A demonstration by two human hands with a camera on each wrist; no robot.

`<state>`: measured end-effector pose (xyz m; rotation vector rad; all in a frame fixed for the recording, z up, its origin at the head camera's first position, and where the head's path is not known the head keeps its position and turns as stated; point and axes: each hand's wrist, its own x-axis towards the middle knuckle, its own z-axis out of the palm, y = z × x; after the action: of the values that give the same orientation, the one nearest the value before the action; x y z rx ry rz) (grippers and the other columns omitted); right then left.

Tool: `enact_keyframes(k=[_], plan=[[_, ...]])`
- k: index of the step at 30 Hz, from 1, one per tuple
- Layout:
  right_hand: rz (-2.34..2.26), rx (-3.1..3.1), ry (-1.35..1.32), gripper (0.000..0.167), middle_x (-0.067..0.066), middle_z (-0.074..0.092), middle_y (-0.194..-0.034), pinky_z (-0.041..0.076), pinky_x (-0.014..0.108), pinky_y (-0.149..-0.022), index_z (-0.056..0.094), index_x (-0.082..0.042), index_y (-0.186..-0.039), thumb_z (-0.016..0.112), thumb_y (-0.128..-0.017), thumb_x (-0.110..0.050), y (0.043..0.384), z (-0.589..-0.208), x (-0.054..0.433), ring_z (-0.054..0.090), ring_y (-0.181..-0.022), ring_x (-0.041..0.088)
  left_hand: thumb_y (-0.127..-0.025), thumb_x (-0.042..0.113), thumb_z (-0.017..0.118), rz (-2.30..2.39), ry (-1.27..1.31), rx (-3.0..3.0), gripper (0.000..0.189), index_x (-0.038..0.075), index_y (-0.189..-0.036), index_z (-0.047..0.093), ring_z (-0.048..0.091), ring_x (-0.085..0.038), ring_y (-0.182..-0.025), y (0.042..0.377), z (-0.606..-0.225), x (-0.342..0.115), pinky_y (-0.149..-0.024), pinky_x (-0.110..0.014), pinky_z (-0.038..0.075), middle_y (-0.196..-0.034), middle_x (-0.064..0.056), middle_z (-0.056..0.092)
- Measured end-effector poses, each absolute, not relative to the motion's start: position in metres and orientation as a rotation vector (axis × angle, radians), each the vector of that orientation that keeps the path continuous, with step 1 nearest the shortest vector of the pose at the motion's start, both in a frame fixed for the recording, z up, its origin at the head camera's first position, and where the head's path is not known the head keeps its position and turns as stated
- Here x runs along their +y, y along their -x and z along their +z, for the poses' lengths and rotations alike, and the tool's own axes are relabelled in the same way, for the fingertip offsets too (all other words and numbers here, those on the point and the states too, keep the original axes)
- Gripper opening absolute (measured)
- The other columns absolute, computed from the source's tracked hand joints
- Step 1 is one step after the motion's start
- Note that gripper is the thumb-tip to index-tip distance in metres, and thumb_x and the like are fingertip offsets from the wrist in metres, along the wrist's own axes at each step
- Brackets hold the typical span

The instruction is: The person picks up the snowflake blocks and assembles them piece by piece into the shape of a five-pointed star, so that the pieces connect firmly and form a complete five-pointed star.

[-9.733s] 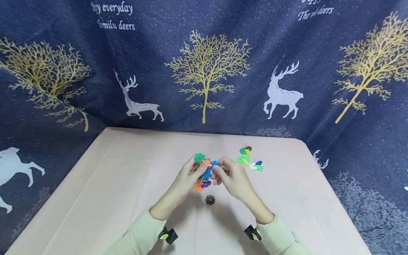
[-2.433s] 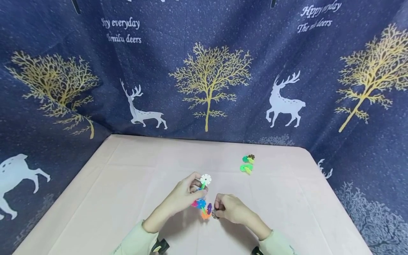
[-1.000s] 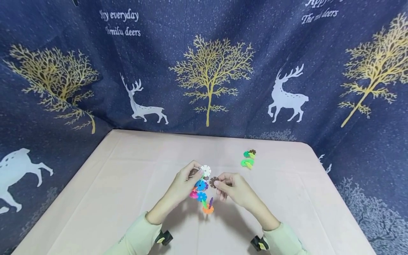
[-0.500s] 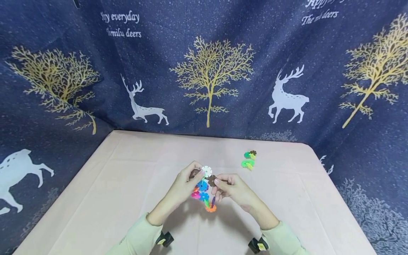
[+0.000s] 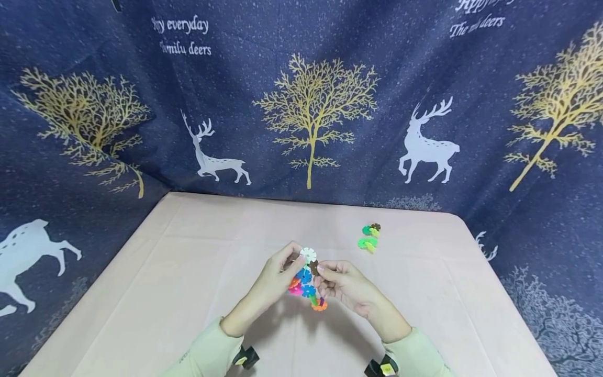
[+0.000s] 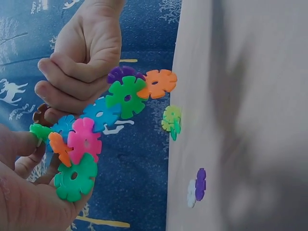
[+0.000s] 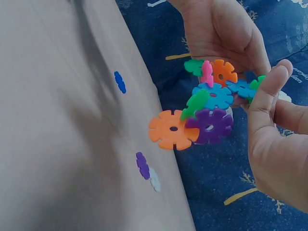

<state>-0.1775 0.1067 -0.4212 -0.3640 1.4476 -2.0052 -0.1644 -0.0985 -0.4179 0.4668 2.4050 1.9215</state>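
My left hand [image 5: 273,277] grips a chain of slotted plastic snowflake discs, raised over the table. In the head view, a white disc [image 5: 308,254] tops the chain, a blue disc [image 5: 308,290] sits lower, and an orange disc [image 5: 319,306] hangs at the bottom. A purple disc [image 7: 210,126] joins the orange one in the right wrist view. Pink [image 6: 84,141] and green [image 6: 75,177] discs show near my left fingers. My right hand [image 5: 355,290] pinches a brown snowflake disc [image 5: 314,268] right at the chain, just below the white disc.
Toward the back right of the pink table [image 5: 226,220] lie small groups of green discs [image 5: 367,243] with yellow and brown ones. The wrist views show loose purple [image 7: 142,166], white [image 7: 154,179] and blue [image 7: 120,82] discs. A dark blue curtain [image 5: 264,42] stands behind.
The brown disc lay on the table; my right hand picked it up and brought it left against the chain. A white disc now tops the chain, and the white-and-blue group has left the back right.
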Motion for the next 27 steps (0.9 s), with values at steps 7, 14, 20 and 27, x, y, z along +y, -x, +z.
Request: enact_keyframes(k=[7, 14, 20, 27], plan=[[-1.985, 1.495, 0.396, 0.016, -0.003, 0.065, -0.073, 0.049, 0.016, -0.058, 0.061, -0.007, -0.095, 0.049, -0.105, -0.009, 0.1778, -0.4215, 0.1072, 0.057, -0.06, 0.003, -0.104, 0.021, 0.053, 1.845, -0.486, 2.467, 0.009, 0.016, -0.101, 0.059, 0.065, -0.016, -0.077, 0.1625, -0.4197, -0.0978, -0.068, -0.029, 0.054, -0.095, -0.006, 0.067], [-1.996, 1.474, 0.412, 0.016, -0.004, 0.063, -0.073, 0.047, 0.016, -0.056, 0.062, -0.007, -0.096, 0.049, -0.105, -0.011, 0.1794, -0.4188, 0.1069, 0.055, -0.059, 0.002, -0.105, 0.023, 0.052, 1.832, -0.502, 2.477, 0.01, 0.018, -0.102, 0.059, 0.063, -0.014, -0.075, 0.1605, -0.414, -0.0979, -0.067, -0.028, 0.051, -0.098, -0.013, 0.066], [-2.003, 1.42, 0.391, 0.023, -0.005, 0.062, -0.071, 0.044, 0.016, -0.055, 0.063, -0.01, -0.091, 0.046, -0.106, -0.011, 0.1796, -0.4167, 0.105, 0.052, -0.057, 0.002, -0.106, 0.022, 0.051, 1.823, -0.5, 2.46, 0.009, 0.018, -0.103, 0.058, 0.062, -0.015, -0.075, 0.159, -0.4109, -0.0987, -0.067, -0.028, 0.051, -0.096, -0.011, 0.065], [-2.018, 1.355, 0.359, 0.024, -0.006, 0.06, -0.069, 0.039, 0.015, -0.053, 0.063, -0.011, -0.091, 0.046, -0.107, -0.013, 0.1803, -0.4148, 0.1035, 0.05, -0.056, 0.001, -0.106, 0.019, 0.048, 1.808, -0.486, 2.472, 0.008, 0.018, -0.103, 0.055, 0.061, -0.018, -0.078, 0.1572, -0.4121, -0.098, -0.068, -0.031, 0.051, -0.094, -0.005, 0.065]])
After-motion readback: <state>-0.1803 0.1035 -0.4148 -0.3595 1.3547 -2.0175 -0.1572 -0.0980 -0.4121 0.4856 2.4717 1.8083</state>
